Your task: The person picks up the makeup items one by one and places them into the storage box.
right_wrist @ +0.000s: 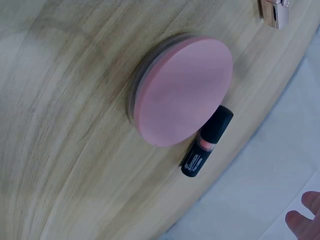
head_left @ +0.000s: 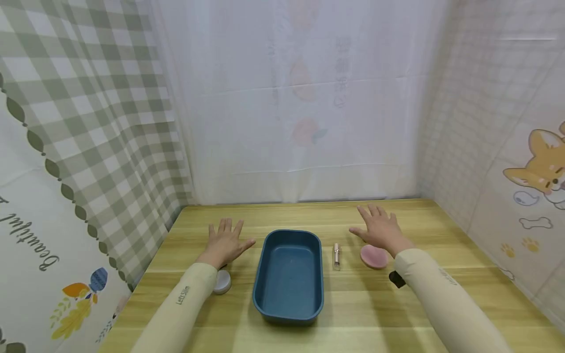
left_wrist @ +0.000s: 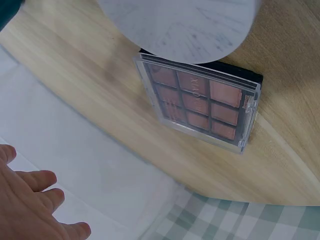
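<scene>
My left hand [head_left: 225, 243] is held over the left of the table with its fingers spread, holding nothing. Beneath it, in the left wrist view, lies an eyeshadow palette [left_wrist: 197, 102] with a clear lid, mostly hidden in the head view. A round white-lidded jar [head_left: 222, 282] sits beside the left sleeve. On the other side, my right hand [head_left: 380, 228] hovers with fingers spread, also holding nothing. Near it lie a round pink compact [head_left: 374, 256] and a black lipstick tube [right_wrist: 207, 141] with a pink band. A rose-gold lipstick [head_left: 337, 256] lies left of the compact.
A deep blue rectangular tray [head_left: 289, 314] stands mid-table between the hands. A small black object [head_left: 397, 279] shows by the right sleeve. White curtain [head_left: 247, 147] hangs behind the wooden table [head_left: 353, 323], with checked cloth [head_left: 128, 98] on the left.
</scene>
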The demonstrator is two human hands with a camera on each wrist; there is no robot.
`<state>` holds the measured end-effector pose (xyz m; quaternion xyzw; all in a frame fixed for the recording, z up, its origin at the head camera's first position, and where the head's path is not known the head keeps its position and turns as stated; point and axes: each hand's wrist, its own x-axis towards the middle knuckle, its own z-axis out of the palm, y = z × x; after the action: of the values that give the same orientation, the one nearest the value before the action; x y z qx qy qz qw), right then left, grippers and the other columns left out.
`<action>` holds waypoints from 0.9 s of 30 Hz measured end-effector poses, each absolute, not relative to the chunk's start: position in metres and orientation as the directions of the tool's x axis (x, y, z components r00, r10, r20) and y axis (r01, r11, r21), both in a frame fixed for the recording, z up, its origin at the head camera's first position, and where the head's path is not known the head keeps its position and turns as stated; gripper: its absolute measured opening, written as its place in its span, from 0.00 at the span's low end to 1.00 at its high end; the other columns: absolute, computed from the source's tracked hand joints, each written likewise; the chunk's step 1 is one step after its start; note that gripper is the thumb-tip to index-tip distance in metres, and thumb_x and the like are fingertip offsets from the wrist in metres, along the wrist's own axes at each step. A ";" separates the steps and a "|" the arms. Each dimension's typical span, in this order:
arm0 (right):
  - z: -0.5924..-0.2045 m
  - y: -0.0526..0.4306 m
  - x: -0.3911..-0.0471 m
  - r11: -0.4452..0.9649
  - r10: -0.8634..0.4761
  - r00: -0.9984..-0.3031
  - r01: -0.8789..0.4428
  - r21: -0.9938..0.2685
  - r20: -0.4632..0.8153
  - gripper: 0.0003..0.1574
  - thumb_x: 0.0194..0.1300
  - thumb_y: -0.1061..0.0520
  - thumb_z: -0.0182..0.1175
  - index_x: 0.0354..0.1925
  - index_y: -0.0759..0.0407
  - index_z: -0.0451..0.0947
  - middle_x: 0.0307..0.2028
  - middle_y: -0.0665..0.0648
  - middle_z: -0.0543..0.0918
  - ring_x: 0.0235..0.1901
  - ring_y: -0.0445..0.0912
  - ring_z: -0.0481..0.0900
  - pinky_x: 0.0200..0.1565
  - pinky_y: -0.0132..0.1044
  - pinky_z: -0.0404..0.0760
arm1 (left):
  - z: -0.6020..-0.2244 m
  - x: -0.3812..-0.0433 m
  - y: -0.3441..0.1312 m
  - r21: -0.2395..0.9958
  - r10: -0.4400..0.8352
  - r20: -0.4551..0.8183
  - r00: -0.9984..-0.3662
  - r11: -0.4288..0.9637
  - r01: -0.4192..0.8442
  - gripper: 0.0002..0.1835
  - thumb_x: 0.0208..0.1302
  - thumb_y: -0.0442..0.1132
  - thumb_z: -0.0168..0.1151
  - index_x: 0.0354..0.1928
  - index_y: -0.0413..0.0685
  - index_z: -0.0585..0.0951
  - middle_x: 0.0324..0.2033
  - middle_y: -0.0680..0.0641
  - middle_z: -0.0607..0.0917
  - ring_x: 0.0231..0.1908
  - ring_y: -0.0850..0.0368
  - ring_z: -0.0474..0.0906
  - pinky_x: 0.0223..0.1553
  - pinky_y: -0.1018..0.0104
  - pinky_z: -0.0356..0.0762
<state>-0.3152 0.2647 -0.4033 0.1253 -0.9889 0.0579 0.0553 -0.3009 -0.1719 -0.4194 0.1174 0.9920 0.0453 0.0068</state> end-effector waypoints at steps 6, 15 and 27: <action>-0.397 0.273 -0.310 0.961 -0.242 -0.964 -0.253 -0.109 0.109 0.51 0.71 0.32 0.52 0.75 0.65 0.54 0.71 0.78 0.54 0.68 0.75 0.53 0.61 0.78 0.49 | -0.415 -0.295 -0.169 0.106 0.252 -0.020 -0.968 0.963 0.248 0.45 0.72 0.67 0.45 0.77 0.43 0.54 0.73 0.27 0.52 0.74 0.31 0.42 0.67 0.27 0.33; -0.391 0.275 -0.302 0.951 -0.279 -0.952 -0.292 -0.101 0.126 0.49 0.71 0.35 0.53 0.73 0.66 0.57 0.68 0.77 0.61 0.65 0.75 0.59 0.60 0.74 0.58 | -0.410 -0.285 -0.165 0.113 0.279 0.004 -0.960 0.954 0.278 0.44 0.70 0.67 0.49 0.77 0.45 0.57 0.72 0.30 0.57 0.73 0.32 0.46 0.67 0.27 0.37; -0.381 0.275 -0.291 0.941 -0.317 -0.939 -0.329 -0.077 0.133 0.46 0.71 0.38 0.56 0.72 0.68 0.60 0.64 0.78 0.67 0.61 0.75 0.65 0.55 0.71 0.67 | -0.399 -0.268 -0.164 0.148 0.365 -0.017 -0.931 0.921 0.359 0.45 0.69 0.67 0.52 0.77 0.45 0.57 0.73 0.29 0.56 0.74 0.33 0.46 0.68 0.28 0.39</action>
<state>-0.2912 0.2746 -0.3814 0.1644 -0.9834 0.0491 0.0594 -0.2679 -0.1637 -0.3986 0.1849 0.9799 0.0712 0.0219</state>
